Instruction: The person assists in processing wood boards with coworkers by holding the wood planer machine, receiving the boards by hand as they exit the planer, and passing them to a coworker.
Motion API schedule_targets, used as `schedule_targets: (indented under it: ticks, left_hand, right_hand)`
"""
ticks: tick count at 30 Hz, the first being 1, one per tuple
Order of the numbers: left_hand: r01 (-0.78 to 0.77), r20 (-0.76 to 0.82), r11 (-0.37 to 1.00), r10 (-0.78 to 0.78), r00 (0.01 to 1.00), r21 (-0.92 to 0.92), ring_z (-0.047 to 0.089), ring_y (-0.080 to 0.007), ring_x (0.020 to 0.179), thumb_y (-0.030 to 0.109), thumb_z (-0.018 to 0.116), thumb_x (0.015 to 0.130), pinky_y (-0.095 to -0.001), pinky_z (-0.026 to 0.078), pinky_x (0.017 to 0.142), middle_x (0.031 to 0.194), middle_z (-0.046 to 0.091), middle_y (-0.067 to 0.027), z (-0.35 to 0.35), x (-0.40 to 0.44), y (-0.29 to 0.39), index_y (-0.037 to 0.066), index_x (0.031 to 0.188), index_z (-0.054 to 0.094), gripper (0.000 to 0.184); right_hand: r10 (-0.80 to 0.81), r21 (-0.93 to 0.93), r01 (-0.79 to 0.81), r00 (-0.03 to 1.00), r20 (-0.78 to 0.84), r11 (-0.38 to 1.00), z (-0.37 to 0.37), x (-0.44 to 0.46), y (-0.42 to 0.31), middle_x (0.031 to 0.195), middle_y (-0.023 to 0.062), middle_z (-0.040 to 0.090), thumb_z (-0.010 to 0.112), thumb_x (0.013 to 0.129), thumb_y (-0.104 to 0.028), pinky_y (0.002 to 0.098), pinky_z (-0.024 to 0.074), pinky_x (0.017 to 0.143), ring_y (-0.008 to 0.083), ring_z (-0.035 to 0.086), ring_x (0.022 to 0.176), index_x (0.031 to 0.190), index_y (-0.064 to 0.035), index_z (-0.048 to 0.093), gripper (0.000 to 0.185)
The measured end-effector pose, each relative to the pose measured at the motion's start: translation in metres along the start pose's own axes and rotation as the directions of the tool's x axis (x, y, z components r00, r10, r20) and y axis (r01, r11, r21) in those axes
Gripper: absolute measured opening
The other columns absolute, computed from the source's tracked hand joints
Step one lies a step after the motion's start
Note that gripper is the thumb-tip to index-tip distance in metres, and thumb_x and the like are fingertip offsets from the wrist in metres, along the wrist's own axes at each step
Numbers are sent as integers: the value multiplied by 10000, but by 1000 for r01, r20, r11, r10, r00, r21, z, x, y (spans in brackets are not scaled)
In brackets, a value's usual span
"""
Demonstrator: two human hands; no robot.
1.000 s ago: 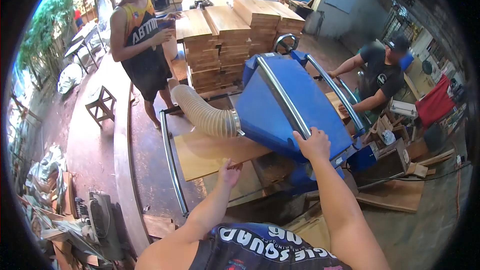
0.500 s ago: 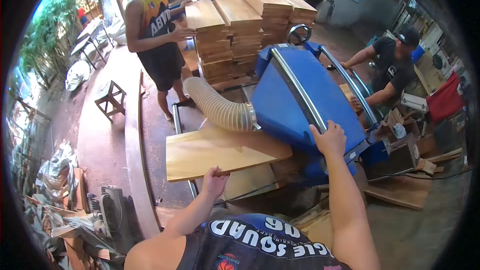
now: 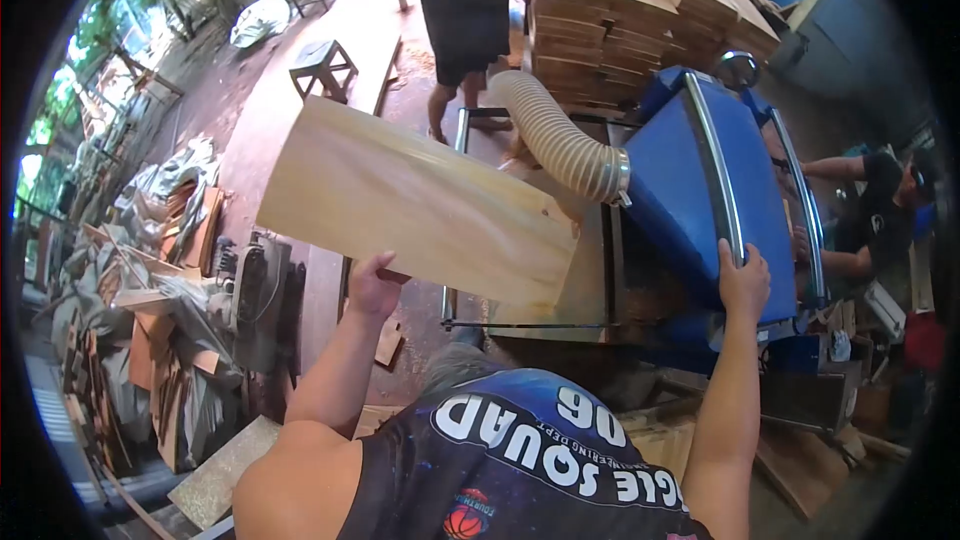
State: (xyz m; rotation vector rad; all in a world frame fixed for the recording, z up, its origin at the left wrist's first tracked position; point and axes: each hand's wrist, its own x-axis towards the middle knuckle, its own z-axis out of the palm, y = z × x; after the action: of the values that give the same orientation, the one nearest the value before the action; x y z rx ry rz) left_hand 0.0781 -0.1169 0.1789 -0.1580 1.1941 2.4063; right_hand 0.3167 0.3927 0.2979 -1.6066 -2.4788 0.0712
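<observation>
My left hand [image 3: 374, 287] grips the near edge of a wide, pale wooden board [image 3: 420, 205], fingers beneath it. The board lies at a slant to the left of a blue thickness planer [image 3: 690, 180], its right end apart from the machine's hood and over a metal-framed outfeed table [image 3: 530, 325]. My right hand [image 3: 744, 282] is closed round the near end of a chrome bar [image 3: 715, 165] on top of the planer. A ribbed dust hose [image 3: 565, 140] joins the hood behind the board.
A co-worker [image 3: 465, 20] stands beyond the hose, a hand by tall stacks of boards [image 3: 600, 30]. Another person [image 3: 880, 210] is at the planer's far side. A stool [image 3: 322, 68] stands behind the board. Scrap wood [image 3: 160, 340] and sacks are heaped at left.
The board has come away from the planer and swung to the left with my left hand. My right hand stays on the chrome bar. My view has turned left and down.
</observation>
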Motion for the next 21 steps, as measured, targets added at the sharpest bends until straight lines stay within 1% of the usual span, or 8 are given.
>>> schedule_targets:
  ticks: [1,4,7,10,13,16,19,21]
  left_hand:
    - [-34,-12,999,34,999,-22,686,-288,1188,145,612,889,-474,573,989,1298,690,-114,-4,-4,12,52,1405,566,527]
    - [-96,180,981,126,976,-169,684,-296,1217,145,605,882,-467,572,1026,1305,690,-120,-50,4,34,51,1398,577,525]
    - [-223,23,951,233,972,-215,687,-303,1204,135,599,856,-469,574,1026,1304,689,-120,-47,2,65,45,1381,593,532]
    - [-296,-44,918,295,954,-262,686,-301,1203,131,595,816,-468,575,1022,1299,691,-121,-36,5,93,35,1362,606,555]
    - [-372,-143,895,346,927,-247,686,-297,1199,139,598,779,-465,579,1016,1290,694,-115,-25,18,120,42,1375,602,604]
    - [-393,-129,874,371,920,-285,685,-297,1197,150,599,762,-468,582,1010,1275,698,-110,-31,49,136,49,1368,611,615]
    - [-425,-244,838,358,901,-341,692,-296,1172,147,600,751,-471,585,1000,1253,703,-105,-29,85,144,57,1331,638,588]
    - [-429,-245,833,361,900,-348,699,-296,1148,141,600,741,-470,585,995,1234,710,-105,-18,105,151,56,1302,654,570]
  right_hand:
    - [-8,-4,8,1000,-6,1000,2,1,2,1477,202,581,603,936,-722,522,409,1155,386,528,1389,1448,-69,600,830]
    - [-16,0,16,1000,-11,1000,5,1,6,1475,199,584,591,952,-717,527,411,1152,387,528,1389,1442,-68,605,814]
    - [-2,45,4,1000,-26,999,9,6,10,1482,202,579,577,965,-712,536,408,1152,394,528,1390,1445,-70,601,803]
    - [39,38,-38,999,-29,999,7,4,6,1491,206,572,577,965,-714,532,405,1157,397,522,1399,1455,-72,595,808]
    - [50,24,-50,998,-27,998,14,11,12,1501,206,562,569,966,-719,525,400,1165,396,513,1409,1463,-74,587,815]
    - [93,19,-92,995,-39,996,13,11,8,1512,202,553,556,967,-730,517,404,1167,394,517,1407,1467,-73,583,826]
    - [107,-14,-108,992,-64,994,23,18,17,1518,202,546,553,967,-733,515,410,1164,393,516,1407,1479,-84,576,828]
    - [133,-29,-135,989,-61,990,23,16,12,1510,207,550,557,963,-736,514,414,1161,396,518,1401,1481,-83,573,834]
